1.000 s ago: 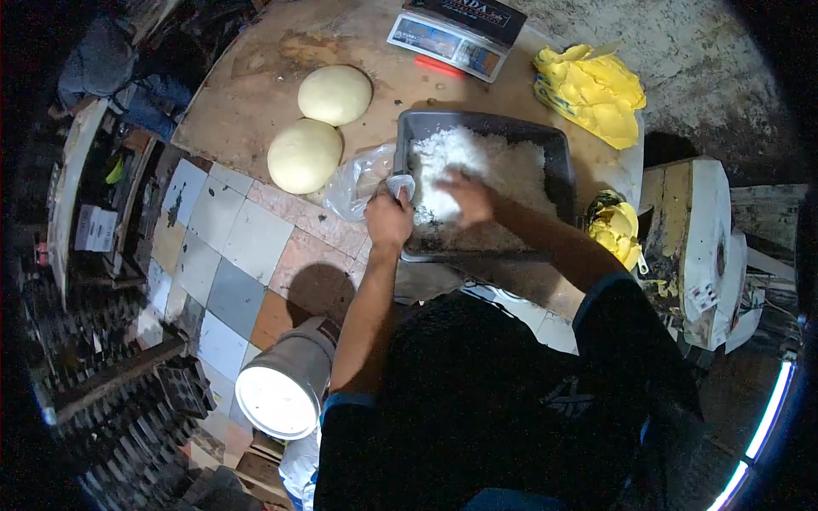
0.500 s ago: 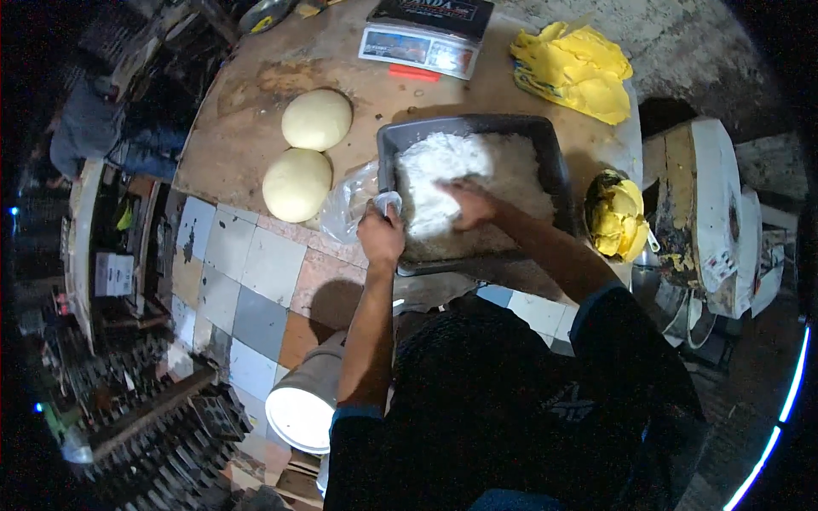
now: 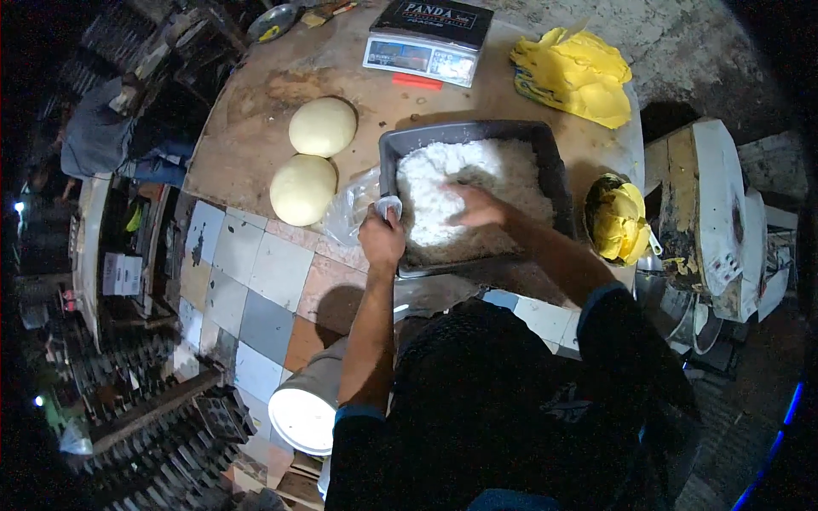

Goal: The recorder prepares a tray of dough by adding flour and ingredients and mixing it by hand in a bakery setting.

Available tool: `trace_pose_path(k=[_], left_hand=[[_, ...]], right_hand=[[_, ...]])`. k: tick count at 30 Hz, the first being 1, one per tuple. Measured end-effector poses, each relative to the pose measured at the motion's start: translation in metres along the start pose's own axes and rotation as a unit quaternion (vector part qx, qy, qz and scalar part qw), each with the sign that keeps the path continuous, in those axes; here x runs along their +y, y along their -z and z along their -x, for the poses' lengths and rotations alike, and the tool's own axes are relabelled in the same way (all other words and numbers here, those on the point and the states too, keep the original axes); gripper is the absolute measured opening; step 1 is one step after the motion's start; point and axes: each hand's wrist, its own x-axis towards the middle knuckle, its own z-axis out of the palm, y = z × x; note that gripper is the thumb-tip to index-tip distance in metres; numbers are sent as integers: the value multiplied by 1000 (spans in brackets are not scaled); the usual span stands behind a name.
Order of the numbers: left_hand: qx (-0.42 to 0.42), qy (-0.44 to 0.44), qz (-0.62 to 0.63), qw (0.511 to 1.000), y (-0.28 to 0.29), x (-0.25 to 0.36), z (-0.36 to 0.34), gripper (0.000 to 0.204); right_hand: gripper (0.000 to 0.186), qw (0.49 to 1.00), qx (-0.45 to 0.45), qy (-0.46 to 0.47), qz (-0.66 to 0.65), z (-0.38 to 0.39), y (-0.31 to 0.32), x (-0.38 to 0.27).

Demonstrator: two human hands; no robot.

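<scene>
A dark grey tub (image 3: pixel 560 183) on the table holds white, powdery flour (image 3: pixel 434 162), brighter on its left side. My right hand (image 3: pixel 480 207) is in the tub with its fingers stretched out over the flour, touching its surface. At the tub's left edge, my left hand (image 3: pixel 382 238) is closed around a bunched part of a clear plastic bag (image 3: pixel 345 213), against the rim. The rest of the bag lies crumpled on the table. Two round, pale dough balls (image 3: pixel 304 189) sit to the left of the bag, touching each other.
Beyond the tub stands a digital scale (image 3: pixel 422 60) with a dark top. Yellow fat (image 3: pixel 579 77) lies spread at the far right. A bowl of yellow fat (image 3: pixel 620 223) sits right of the tub. A lidded bucket (image 3: pixel 307 413) stands below. Another person (image 3: pixel 102 132) is at far left.
My right hand has shifted slightly over the flour, which now looks more broken up and spread. My left hand keeps its grip on the bag. The whole view has shifted a little.
</scene>
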Motion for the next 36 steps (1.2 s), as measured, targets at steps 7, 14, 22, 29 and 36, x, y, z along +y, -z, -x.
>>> trace_pose_path(k=[7, 14, 22, 29, 36], left_hand=[[-5, 19, 0, 1000, 2, 14, -2, 39], [43, -17, 1, 999, 3, 5, 2, 44], [-1, 35, 0, 999, 3, 5, 2, 47], [10, 18, 28, 999, -1, -2, 2, 43], [26, 1, 15, 1000, -6, 9, -1, 43]], right_hand=[[84, 994, 32, 101, 9, 49, 16, 67], [69, 974, 169, 147, -43, 10, 36, 111], [80, 921, 318, -179, 140, 16, -74, 182], [76, 990, 83, -101, -54, 38, 21, 123], [46, 956, -14, -155, -248, 58, -24, 153]])
